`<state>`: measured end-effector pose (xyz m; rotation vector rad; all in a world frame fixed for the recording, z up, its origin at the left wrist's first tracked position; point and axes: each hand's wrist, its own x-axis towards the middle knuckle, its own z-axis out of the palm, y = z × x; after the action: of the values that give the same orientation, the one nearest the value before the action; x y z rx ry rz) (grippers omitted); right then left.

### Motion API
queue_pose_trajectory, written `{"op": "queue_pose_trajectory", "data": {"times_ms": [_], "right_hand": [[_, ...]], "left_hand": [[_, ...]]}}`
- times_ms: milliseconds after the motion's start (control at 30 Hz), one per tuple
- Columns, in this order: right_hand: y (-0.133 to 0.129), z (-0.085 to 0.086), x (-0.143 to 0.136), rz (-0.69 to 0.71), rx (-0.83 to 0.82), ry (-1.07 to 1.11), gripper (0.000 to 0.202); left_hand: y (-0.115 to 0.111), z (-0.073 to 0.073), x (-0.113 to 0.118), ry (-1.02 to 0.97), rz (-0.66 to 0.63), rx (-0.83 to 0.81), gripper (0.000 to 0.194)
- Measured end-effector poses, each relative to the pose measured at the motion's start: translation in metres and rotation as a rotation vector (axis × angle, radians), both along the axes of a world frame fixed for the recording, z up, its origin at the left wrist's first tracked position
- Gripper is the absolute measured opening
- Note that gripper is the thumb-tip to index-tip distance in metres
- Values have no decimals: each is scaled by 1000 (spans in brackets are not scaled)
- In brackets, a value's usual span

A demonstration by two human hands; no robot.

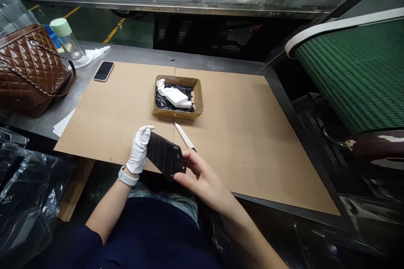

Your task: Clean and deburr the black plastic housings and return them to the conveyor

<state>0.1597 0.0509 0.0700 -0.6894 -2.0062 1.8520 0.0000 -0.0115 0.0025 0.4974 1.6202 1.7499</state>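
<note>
Between my two hands is a black plastic part (164, 154), flat and ribbed, held tilted above the near edge of the cardboard sheet. My left hand (139, 150), in a white glove, grips its left end. Bare, my right hand (202, 176) pinches the right end between thumb and fingers. Just beyond the part lies a knife with a white handle (185, 136), its near end partly hidden by my right hand. A small cardboard box (177, 115) behind it contains black slivers (162, 101) and white pieces (177, 97).
A phone (104, 71) lies at the cardboard's (240, 134) far left corner. Further left are a brown quilted bag (31, 67) and a bottle with a green lid (67, 38). A green conveyor belt (356, 71) stands on the right; plastic bags (28, 201) sit at lower left.
</note>
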Motion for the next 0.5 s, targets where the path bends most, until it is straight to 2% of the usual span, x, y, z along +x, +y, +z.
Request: {"op": "queue_pose_trajectory", "data": {"times_ms": [67,133,200,267,333,367,433,500], "right_hand": [[-2,-7,1,-52,15,0,26],[-5,-21,0,-120,18,68,24],[-9,-42,-1,-188,58,161,23],[-13,-62,-2,-222,138,225,19],[-14,-78,-2,-165,235,222,17],[-12,-83,0,-109,284,182,23],[-4,-84,6,-12,361,58,49],[9,-73,13,-52,410,-39,75]], "left_hand": [[0,6,-7,84,82,59,34],[-1,11,-9,42,96,121,40],[-3,14,-5,-49,37,142,45],[-5,16,4,-157,-94,133,49],[-5,15,10,-270,-189,157,53],[-5,14,12,-298,-204,178,52],[-7,15,9,-233,-205,186,45],[-10,18,0,-19,-253,125,34]]}}
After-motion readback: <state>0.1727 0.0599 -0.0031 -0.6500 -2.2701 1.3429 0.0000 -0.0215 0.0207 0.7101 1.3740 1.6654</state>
